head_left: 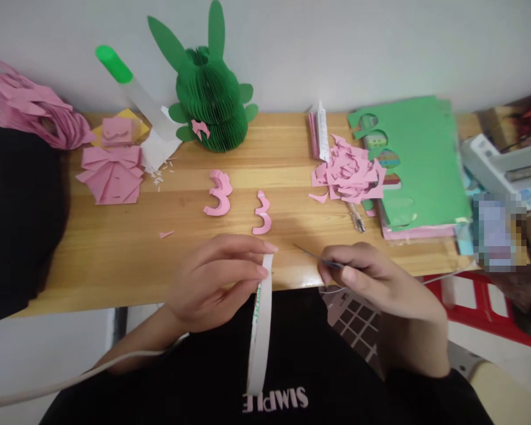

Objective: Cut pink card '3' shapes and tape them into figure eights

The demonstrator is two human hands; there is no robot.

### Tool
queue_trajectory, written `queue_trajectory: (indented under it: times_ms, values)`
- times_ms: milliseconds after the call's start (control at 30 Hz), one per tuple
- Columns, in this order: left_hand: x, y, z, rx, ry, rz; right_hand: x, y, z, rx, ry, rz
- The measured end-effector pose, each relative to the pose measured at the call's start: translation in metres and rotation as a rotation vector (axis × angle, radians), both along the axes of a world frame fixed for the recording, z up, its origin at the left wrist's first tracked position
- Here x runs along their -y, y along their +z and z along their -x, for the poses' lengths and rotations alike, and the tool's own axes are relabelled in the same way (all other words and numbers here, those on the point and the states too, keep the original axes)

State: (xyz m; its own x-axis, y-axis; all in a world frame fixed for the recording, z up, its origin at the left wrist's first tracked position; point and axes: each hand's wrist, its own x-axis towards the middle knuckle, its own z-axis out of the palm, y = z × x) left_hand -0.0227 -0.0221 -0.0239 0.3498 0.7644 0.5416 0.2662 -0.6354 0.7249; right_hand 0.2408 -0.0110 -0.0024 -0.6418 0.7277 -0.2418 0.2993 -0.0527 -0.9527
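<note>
Between its thumb and fingertips my left hand (221, 280) pinches a long white paper strip (262, 330) with green print along one edge; it hangs down in front of the black shirt. My right hand (367, 274) is closed on a thin, dark, pointed tool (312, 254), its tip aimed left toward the strip but apart from it. The fingers cover the tool's other end, so its kind is unclear. Just beyond my left fingertips lies a wavy pink paper cutout (262, 215), beside a thicker stack of like cutouts (221, 195).
At the back stands a green honeycomb-paper rabbit (210, 97). Pink paper scraps (349, 171) lie heaped by a pen (357, 218) and green sheets (425, 165). Folded pink pieces (111, 174) and a green-capped tube (128, 77) are at left. A white cable (92, 369) crosses below.
</note>
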Motion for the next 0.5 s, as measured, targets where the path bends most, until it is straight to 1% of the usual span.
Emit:
queue_trajectory:
  times_ms: [100,167,300,500]
  values:
    - [-0.001,0.005,-0.001,-0.023,-0.044,0.027,-0.004,0.005,0.008,0.028,0.092,-0.026]
    - [-0.001,0.008,-0.001,-0.049,-0.045,0.025,-0.007,0.007,0.013,0.027,0.120,-0.035]
    - [-0.001,0.011,-0.001,-0.076,-0.030,-0.004,-0.009,0.010,0.020,0.013,0.120,-0.058]
    - [-0.001,0.011,-0.001,-0.112,-0.024,-0.039,-0.009,0.012,0.023,-0.007,0.123,-0.023]
